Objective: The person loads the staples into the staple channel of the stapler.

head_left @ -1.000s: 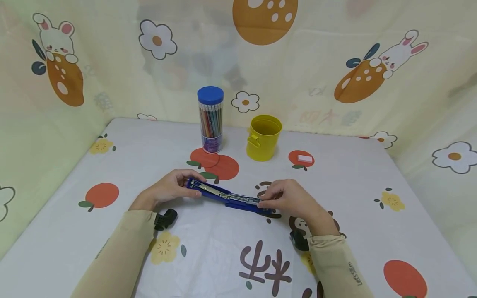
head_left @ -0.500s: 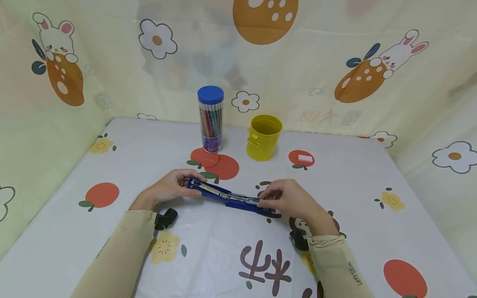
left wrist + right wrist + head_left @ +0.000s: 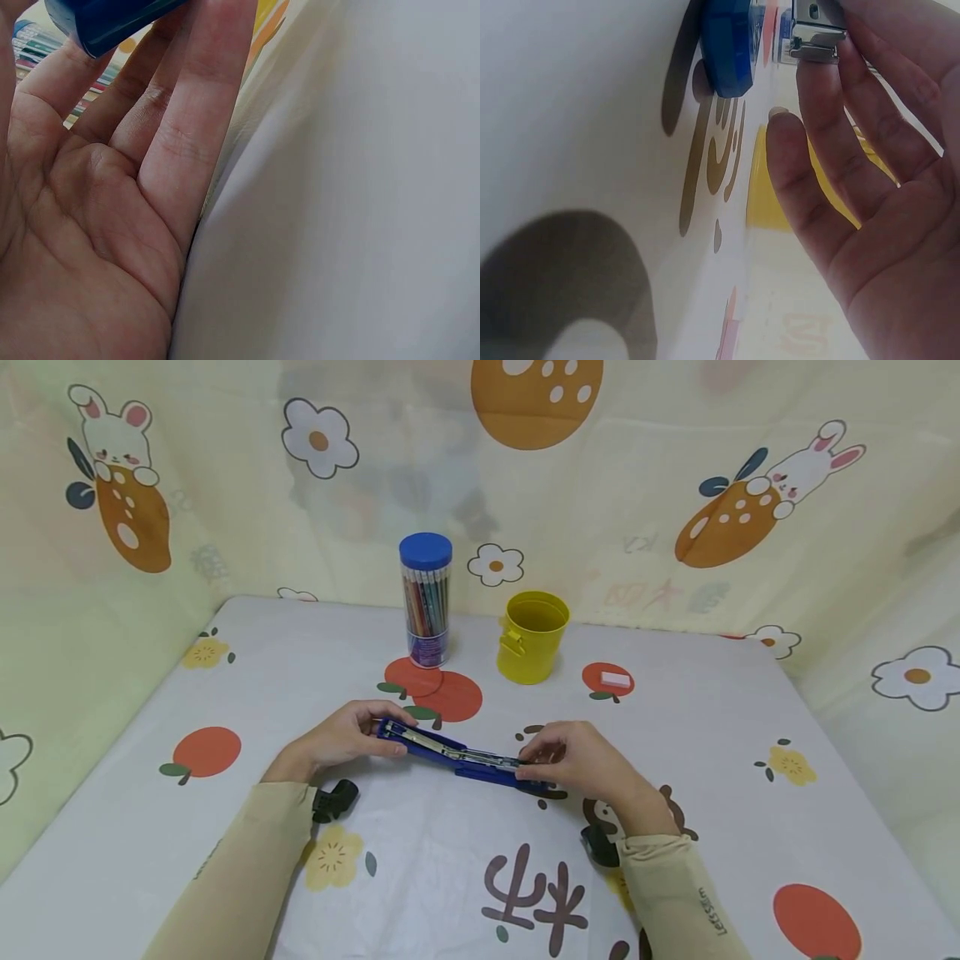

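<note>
A blue stapler (image 3: 450, 755) is spread wide open between my hands in the head view, its metal insides facing up. My left hand (image 3: 341, 731) grips the stapler's left end between thumb and fingers; in the left wrist view that blue end shows at the top, above the palm. At the right end, my right hand (image 3: 581, 760) pinches the metal magazine (image 3: 817, 34) with thumb and fingertips. The blue base (image 3: 729, 49) lies beside the magazine in the right wrist view, apart from the fingers. The thumb side of the right-hand pinch is partly out of that view.
Behind the stapler stand a clear tub of pencils (image 3: 426, 602) with a blue lid and a yellow bucket (image 3: 534, 639). A small pink-and-white block (image 3: 615, 679) lies to the bucket's right. A printed cloth (image 3: 420, 868) covers the table, and a patterned curtain (image 3: 405, 443) hangs behind.
My right fingertips have shifted very slightly left along the magazine. The left hand and the stapler's blue parts look unmoved.
</note>
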